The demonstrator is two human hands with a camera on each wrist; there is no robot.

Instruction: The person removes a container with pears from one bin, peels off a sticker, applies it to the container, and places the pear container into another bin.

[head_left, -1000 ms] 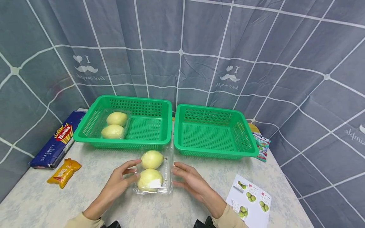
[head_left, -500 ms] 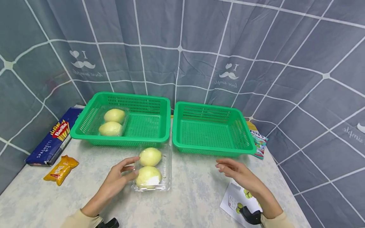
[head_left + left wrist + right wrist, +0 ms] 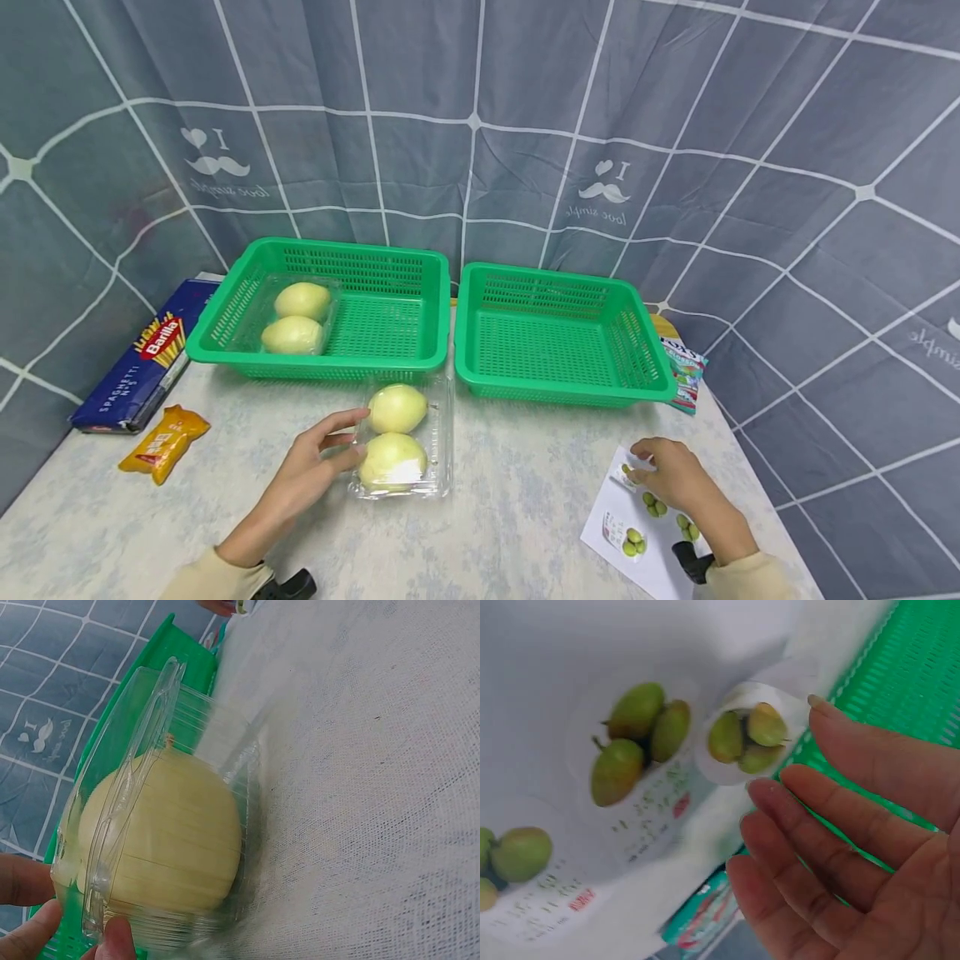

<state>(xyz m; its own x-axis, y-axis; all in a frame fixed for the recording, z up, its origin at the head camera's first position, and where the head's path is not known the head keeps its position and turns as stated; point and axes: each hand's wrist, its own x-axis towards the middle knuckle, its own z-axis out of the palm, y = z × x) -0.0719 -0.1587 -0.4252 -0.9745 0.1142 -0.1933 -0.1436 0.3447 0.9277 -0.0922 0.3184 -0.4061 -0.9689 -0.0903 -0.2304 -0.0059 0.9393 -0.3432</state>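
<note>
Left hand (image 3: 313,465) is resting loosely parted fingertips against transparent plastic clamshell box (image 3: 442,475) | two pale-yellow oval fruits (image 3: 393,460) are lying inside, box sitting on whitish mottled tabletop (image 3: 510,508) | right hand (image 3: 681,477) is hovering, thumb and fingers apart, near curled round fruit-printed sticker (image 3: 746,739) on white paper sheet (image 3: 660,554)

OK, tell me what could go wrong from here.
The curled sticker by the right hand could crease or stick to itself when lifted. The clear fruit box might slide if pressed, since the left hand touches it on one side only.
</note>
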